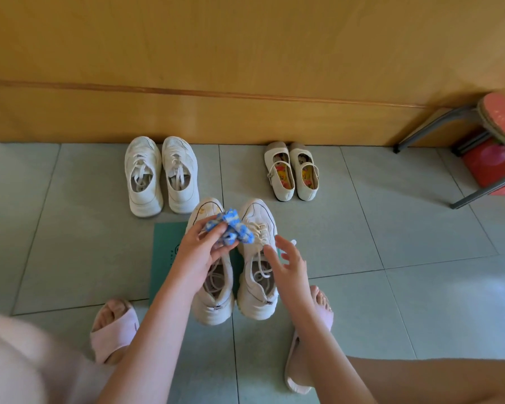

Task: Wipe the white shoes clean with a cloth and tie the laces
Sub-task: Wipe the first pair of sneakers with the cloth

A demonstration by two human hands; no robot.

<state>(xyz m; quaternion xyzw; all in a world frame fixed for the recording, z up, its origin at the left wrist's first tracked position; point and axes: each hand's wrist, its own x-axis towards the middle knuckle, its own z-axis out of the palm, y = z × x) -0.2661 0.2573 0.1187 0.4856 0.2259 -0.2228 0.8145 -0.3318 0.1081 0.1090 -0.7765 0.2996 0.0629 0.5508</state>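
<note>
The left hand [197, 247] pinches the soft, bunched blue cloth [231, 227] while the right hand [289, 262], fingers loose, hovers over the light-looking white sneaker [255, 301], probably best steadied at its heel.

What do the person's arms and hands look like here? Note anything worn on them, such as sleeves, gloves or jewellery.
The left hand and the right hand are bare, with no gloves. No ring, watch or bracelet shows. The forearms are also uncovered, and no sleeve comes into view along the stretch that the picture shows.
</note>
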